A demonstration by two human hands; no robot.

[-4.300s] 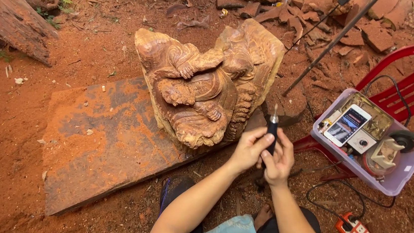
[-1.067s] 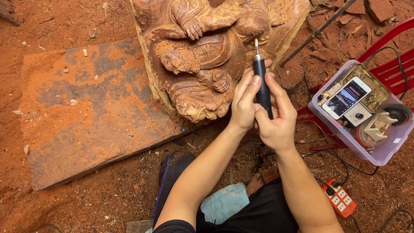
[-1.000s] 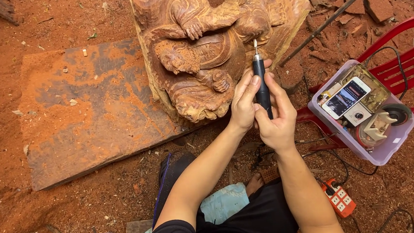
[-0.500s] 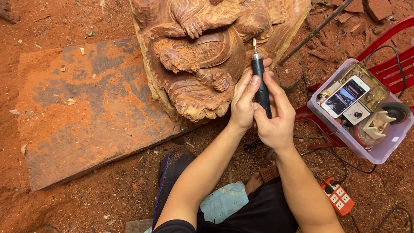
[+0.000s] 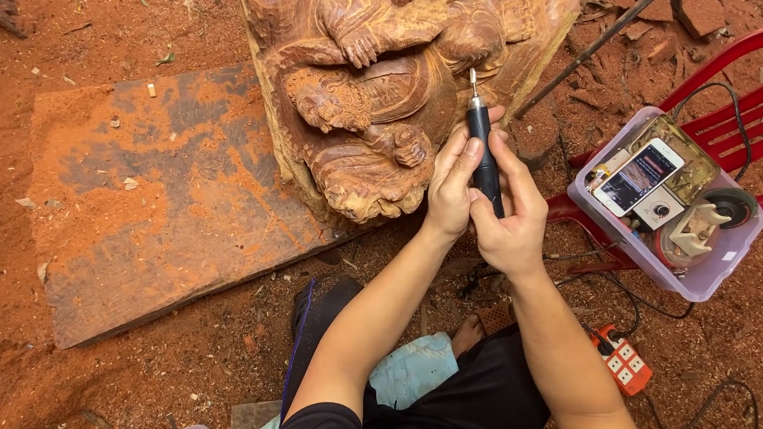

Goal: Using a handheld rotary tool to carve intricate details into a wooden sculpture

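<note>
Both hands (image 5: 481,198) gripping rotary tool (image 5: 484,155), nr carving (image 5: 387,67)

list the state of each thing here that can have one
rotary tool: upright, bit up, held in both hands
left hand: closed on the tool
right hand: closed on the tool
wood carving: on the plank, untouched
phone: screen lit, in the plastic box
power strip: on the dirt

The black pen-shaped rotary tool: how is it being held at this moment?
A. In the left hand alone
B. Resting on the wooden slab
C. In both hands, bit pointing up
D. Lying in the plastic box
C: the left hand and right hand both wrap the black rotary tool, its bit pointing up beside the wooden carving.
</note>
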